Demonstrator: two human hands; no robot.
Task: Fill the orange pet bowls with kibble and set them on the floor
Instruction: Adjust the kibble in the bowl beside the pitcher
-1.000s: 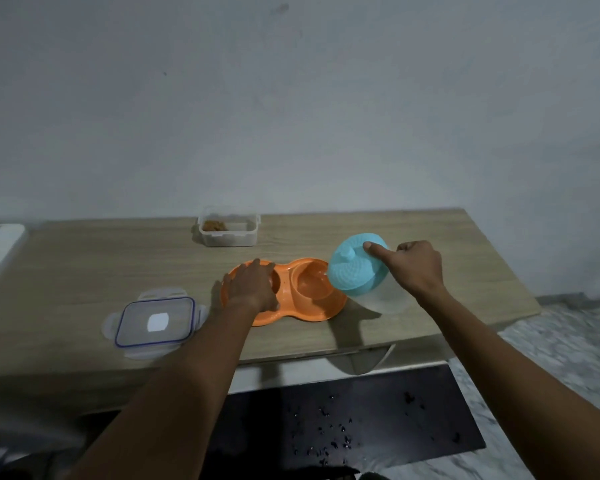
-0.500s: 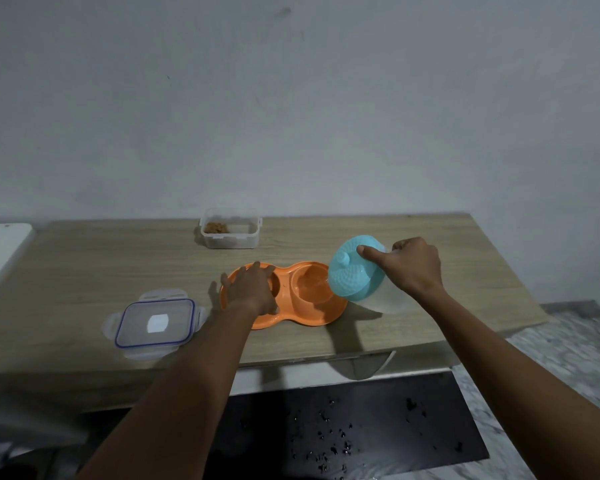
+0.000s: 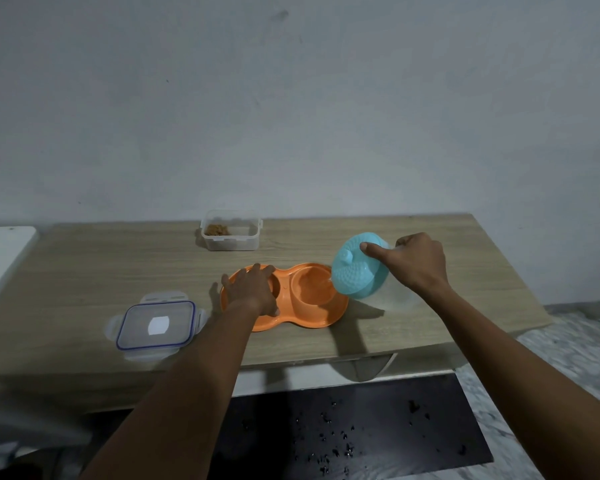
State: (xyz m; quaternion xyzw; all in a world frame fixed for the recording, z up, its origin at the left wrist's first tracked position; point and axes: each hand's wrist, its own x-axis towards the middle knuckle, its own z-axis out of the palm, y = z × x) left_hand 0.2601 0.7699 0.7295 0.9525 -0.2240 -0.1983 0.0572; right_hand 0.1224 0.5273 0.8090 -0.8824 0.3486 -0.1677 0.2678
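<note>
Tipping a clear jug (image 3: 392,296) with a turquoise lid (image 3: 355,271), my right hand (image 3: 416,263) wraps its body, forefinger pressed on the lid. Its mouth hangs just over the right well of the orange double pet bowl (image 3: 312,306), whose long axis runs left-right on the wooden table (image 3: 84,271). My left hand (image 3: 252,291) lies flat, steadying the left well.

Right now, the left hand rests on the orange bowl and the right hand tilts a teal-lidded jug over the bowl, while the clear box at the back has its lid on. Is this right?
Not quite. The head view shows the box open; its lid lies at the table's front left. The left hand on the bowl and the right hand tilting the jug are right.
</note>
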